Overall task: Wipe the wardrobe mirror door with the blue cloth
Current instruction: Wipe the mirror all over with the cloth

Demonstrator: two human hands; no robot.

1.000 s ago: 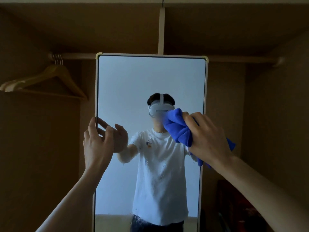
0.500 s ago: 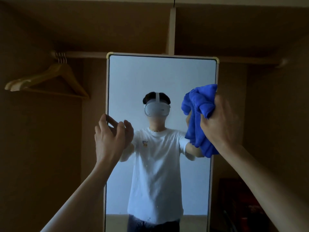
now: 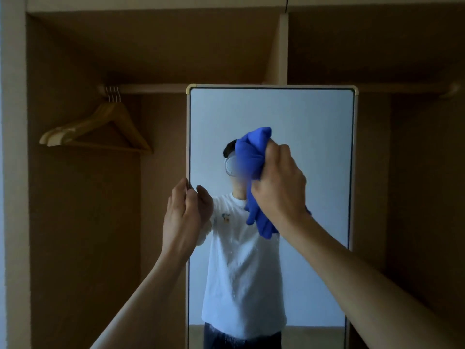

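The tall mirror door [image 3: 314,117] with a pale frame stands in the middle of the open wardrobe. My right hand [image 3: 279,187] grips the bunched blue cloth [image 3: 251,157] and holds it against the glass near the mirror's middle; a tail of cloth hangs below my wrist. My left hand [image 3: 183,212] holds the mirror's left frame edge at mid height, fingers curled round it. The glass reflects a person in a white T-shirt, with both hands mirrored.
A wooden rail [image 3: 151,88] runs behind the mirror's top. Several wooden hangers [image 3: 100,129] hang at its left end. A vertical divider [image 3: 283,46] splits the upper shelf. Brown wardrobe walls close in on both sides.
My right hand has swept the cloth left from the mirror's right edge to its middle. The left hand stays on the left frame edge. The view has shifted.
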